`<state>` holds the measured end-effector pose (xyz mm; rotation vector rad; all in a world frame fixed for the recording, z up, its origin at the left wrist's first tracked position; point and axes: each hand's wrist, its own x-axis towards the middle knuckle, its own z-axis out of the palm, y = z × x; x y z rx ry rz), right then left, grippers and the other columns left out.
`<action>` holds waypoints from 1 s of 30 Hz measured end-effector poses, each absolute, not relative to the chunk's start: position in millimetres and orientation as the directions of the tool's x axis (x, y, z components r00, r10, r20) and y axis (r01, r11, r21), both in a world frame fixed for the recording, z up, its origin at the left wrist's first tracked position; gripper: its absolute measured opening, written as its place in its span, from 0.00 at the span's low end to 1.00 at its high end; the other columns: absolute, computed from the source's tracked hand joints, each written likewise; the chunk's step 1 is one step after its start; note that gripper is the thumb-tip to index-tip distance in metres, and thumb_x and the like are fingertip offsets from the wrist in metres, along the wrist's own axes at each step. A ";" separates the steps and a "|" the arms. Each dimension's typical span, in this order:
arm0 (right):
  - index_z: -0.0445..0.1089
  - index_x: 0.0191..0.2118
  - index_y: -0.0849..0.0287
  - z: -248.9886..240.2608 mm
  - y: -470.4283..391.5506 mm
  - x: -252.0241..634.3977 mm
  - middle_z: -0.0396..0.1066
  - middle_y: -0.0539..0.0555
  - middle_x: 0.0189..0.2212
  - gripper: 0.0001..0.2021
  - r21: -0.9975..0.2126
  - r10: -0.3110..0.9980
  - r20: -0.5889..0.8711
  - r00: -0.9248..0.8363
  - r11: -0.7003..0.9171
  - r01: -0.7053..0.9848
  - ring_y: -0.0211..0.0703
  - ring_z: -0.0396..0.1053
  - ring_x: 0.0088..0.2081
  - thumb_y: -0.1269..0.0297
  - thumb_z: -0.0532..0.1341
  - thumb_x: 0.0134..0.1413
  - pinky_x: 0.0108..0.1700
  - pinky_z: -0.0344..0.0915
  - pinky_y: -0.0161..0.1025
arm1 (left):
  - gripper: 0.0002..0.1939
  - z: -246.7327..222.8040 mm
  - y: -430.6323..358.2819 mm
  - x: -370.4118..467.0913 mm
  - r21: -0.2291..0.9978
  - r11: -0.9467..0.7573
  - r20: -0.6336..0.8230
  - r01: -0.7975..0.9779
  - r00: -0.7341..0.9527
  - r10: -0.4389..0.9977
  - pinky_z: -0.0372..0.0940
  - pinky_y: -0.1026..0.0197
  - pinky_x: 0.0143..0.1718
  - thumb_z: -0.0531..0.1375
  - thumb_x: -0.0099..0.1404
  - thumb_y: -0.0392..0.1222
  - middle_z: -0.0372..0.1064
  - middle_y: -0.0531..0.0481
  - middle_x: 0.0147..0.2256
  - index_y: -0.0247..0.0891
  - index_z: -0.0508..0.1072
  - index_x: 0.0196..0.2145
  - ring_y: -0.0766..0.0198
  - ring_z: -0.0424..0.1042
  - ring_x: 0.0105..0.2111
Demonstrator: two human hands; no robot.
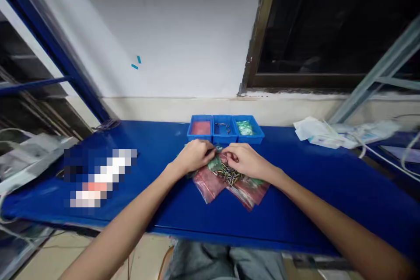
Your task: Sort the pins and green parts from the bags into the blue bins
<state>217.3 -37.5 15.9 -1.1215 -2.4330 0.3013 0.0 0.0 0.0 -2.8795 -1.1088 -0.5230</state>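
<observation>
The left hand bends its fingers down at the green packets; whether they pinch one is too small to tell. If its edge drags the nearest red plastic bag, which lies partly under the heap, the loose screws could slide onto the worktop and roll. The right hand curls its thumb and fingers together just above the screws, though what sits between them is hidden. Small, slim pieces could slip from such a grip, or catch in the thin film and tear it. Mixed so closely, screws and packets could also be miscounted.

As for materials, the red bags are flat, glossy and creased, with squared corners; the screws are metallic, slender and tangled, between the two hands. Beyond stand three smooth blue plastic bins side by side: the left bin holds flat red sheets, the middle bin a few screws, the right bin crinkled, shiny green packets.
</observation>
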 end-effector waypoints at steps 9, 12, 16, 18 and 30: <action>0.77 0.44 0.59 15.2 -32.6 220.9 0.73 0.56 0.37 0.17 -0.507 0.840 0.305 -0.450 0.543 0.670 0.42 0.69 0.36 0.77 0.53 0.59 0.40 0.63 0.39 | 0.14 5.8 -7.7 5.3 0.121 -0.815 0.403 0.567 0.722 0.562 0.67 0.57 0.42 0.52 0.72 0.41 0.74 0.44 0.38 0.34 0.76 0.40 0.59 0.71 0.39; 0.77 0.42 0.60 10.9 -29.8 221.3 0.74 0.57 0.38 0.16 -0.509 0.843 0.323 -0.431 0.539 0.672 0.44 0.71 0.40 0.78 0.53 0.58 0.45 0.64 0.41 | 0.13 6.5 -10.7 7.3 0.126 -0.828 0.403 0.546 0.734 0.546 0.67 0.58 0.41 0.52 0.72 0.40 0.74 0.45 0.38 0.34 0.76 0.41 0.60 0.71 0.38; 0.76 0.35 0.59 8.4 -27.4 221.8 0.74 0.56 0.35 0.13 -0.591 0.855 0.289 -0.431 0.513 0.622 0.42 0.70 0.35 0.77 0.55 0.57 0.40 0.65 0.40 | 0.13 6.4 -11.9 7.5 0.119 -0.828 0.395 0.548 0.739 0.546 0.67 0.58 0.40 0.52 0.72 0.40 0.73 0.45 0.36 0.34 0.76 0.40 0.60 0.71 0.37; 0.76 0.35 0.60 8.9 -27.2 221.9 0.74 0.55 0.32 0.10 -0.686 0.880 0.242 -0.410 0.453 0.569 0.41 0.70 0.31 0.73 0.57 0.58 0.34 0.65 0.38 | 0.13 6.9 -12.6 7.6 0.122 -0.829 0.394 0.546 0.740 0.546 0.67 0.59 0.40 0.53 0.72 0.41 0.73 0.45 0.36 0.34 0.76 0.41 0.60 0.71 0.38; 0.75 0.35 0.59 11.6 -30.4 216.8 0.76 0.54 0.27 0.05 -0.947 0.947 0.132 -0.292 0.208 0.245 0.41 0.73 0.28 0.65 0.64 0.52 0.27 0.67 0.35 | 0.12 4.3 -12.5 9.6 0.127 -0.838 0.464 0.531 0.715 0.524 0.66 0.58 0.39 0.53 0.73 0.41 0.72 0.45 0.36 0.34 0.75 0.40 0.59 0.70 0.38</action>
